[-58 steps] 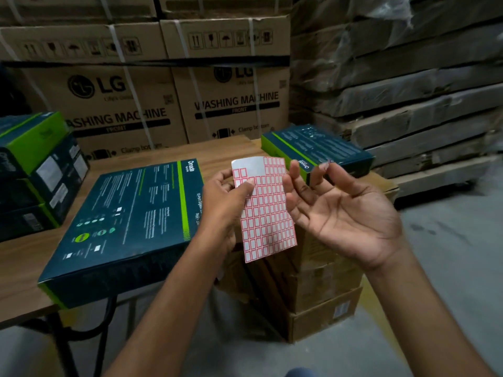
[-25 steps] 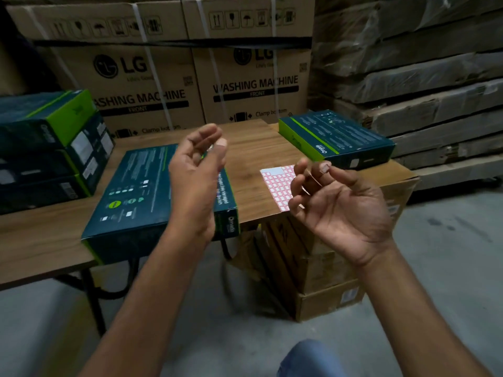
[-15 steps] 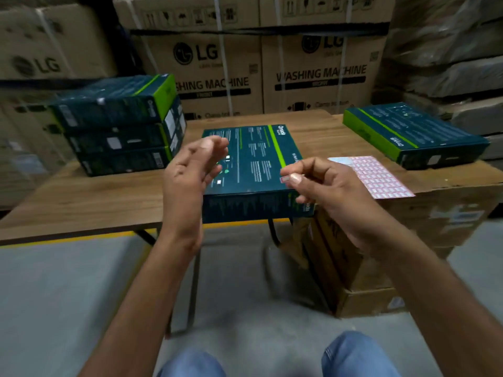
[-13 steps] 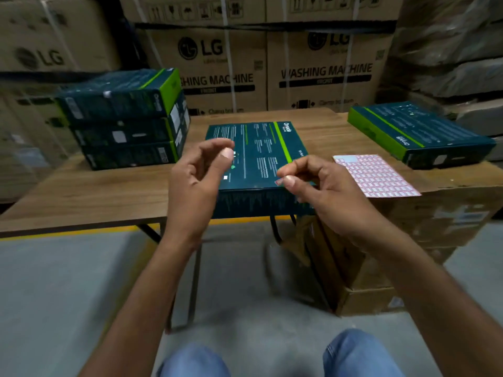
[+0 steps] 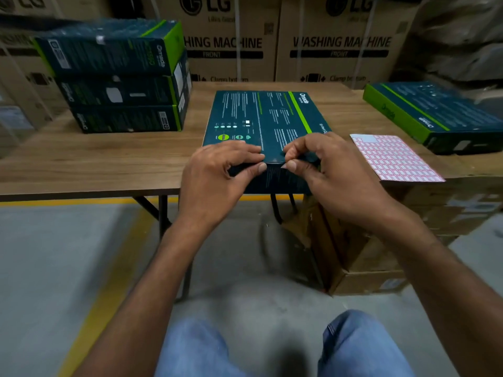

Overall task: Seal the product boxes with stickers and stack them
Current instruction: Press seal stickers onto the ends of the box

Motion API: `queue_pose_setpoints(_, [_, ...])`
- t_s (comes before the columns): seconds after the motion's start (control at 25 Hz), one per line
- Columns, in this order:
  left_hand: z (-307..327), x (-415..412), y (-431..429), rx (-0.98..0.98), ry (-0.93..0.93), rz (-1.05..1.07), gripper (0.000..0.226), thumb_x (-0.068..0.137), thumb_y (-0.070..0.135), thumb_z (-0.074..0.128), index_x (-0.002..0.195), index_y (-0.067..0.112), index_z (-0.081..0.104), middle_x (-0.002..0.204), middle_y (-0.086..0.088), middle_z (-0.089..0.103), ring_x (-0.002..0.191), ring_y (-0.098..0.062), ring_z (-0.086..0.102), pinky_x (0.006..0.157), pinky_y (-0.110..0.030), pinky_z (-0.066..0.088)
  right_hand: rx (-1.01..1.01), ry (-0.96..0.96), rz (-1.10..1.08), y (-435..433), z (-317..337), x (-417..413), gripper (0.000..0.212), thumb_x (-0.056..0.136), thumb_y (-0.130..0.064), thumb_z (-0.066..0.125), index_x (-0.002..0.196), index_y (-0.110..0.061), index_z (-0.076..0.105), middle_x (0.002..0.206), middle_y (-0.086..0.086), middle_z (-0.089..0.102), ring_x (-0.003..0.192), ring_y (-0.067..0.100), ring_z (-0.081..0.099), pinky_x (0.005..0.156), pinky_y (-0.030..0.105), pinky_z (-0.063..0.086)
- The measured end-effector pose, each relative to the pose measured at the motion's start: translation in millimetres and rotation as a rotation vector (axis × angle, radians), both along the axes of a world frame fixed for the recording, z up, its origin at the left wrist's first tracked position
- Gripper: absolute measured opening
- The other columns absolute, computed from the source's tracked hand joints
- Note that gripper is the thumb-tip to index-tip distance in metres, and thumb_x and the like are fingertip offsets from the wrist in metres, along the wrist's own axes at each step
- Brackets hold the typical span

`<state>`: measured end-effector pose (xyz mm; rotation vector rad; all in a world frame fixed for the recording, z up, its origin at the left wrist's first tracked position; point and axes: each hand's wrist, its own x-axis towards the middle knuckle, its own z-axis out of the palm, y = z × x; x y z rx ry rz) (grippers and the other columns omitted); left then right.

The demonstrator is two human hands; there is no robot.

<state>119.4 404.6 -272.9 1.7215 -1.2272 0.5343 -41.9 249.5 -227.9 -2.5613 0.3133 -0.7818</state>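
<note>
A dark teal product box (image 5: 266,118) with a green stripe lies flat at the table's front edge, straight ahead of me. My left hand (image 5: 217,172) grips its near top edge, thumb on the front face and fingers on top. My right hand (image 5: 324,170) pinches a small sticker against that same edge, beside the left thumb; the sticker is mostly hidden. The red-and-white sticker sheet (image 5: 394,157) lies on a carton to the right. A stack of three like boxes (image 5: 119,77) stands at the left of the table.
Another product box (image 5: 435,115) lies flat at the far right. The wooden table (image 5: 89,164) ends just before my knees. Brown cartons (image 5: 381,254) stand under the sticker sheet on the floor. Large washing machine cartons (image 5: 272,42) wall off the back.
My left hand put the sticker sheet down on the carton. Both hands then came down onto the near edge of the middle box. The view swung left and closer.
</note>
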Motion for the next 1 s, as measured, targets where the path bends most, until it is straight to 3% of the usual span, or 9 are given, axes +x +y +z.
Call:
queue_pose_setpoints(0.32, [-5, 4, -6, -0.013, -0.013, -0.014, 0.016, 0.091, 0.034, 0.082, 0.102, 0.022, 0.084, 0.110, 0.010, 0.079, 0.114, -0.007, 0.071, 0.097, -0.048, 0.056, -0.043, 0.037, -0.016, 4, 2, 7, 0.019, 0.098, -0.030, 0.070, 0.097, -0.043, 0.057, 0.111, -0.014, 0.069, 0.108, 0.013, 0.055, 0.093, 0.042, 0.047])
queue_pose_setpoints(0.64, [-7, 5, -7, -0.028, 0.016, -0.025, 0.019, 0.090, 0.035, 0.083, 0.102, 0.021, 0.084, 0.110, 0.011, 0.078, 0.114, -0.006, 0.071, 0.098, -0.047, 0.056, -0.111, 0.078, -0.051, 0, 8, 10, 0.006, 0.099, -0.032, 0.068, 0.104, -0.033, 0.066, 0.110, -0.012, 0.068, 0.107, 0.013, 0.053, 0.086, 0.037, 0.044])
queue_pose_setpoints(0.84, [-8, 7, -7, -0.021, 0.026, -0.021, 0.020, 0.090, 0.037, 0.082, 0.103, 0.022, 0.084, 0.111, 0.012, 0.078, 0.115, -0.006, 0.070, 0.099, -0.047, 0.056, -0.208, 0.067, -0.055, -1, 7, 13, 0.011, 0.099, -0.032, 0.068, 0.109, -0.028, 0.068, 0.109, -0.010, 0.066, 0.102, 0.011, 0.050, 0.081, 0.031, 0.033])
queue_pose_setpoints(1.0, [-7, 6, -7, -0.021, 0.037, -0.022, 0.021, 0.089, 0.038, 0.082, 0.103, 0.023, 0.084, 0.111, 0.012, 0.078, 0.114, -0.006, 0.070, 0.100, -0.047, 0.055, -0.215, 0.087, -0.046, -1, 8, 13, 0.011, 0.099, -0.032, 0.068, 0.110, -0.028, 0.068, 0.109, -0.009, 0.065, 0.104, 0.013, 0.051, 0.082, 0.033, 0.036])
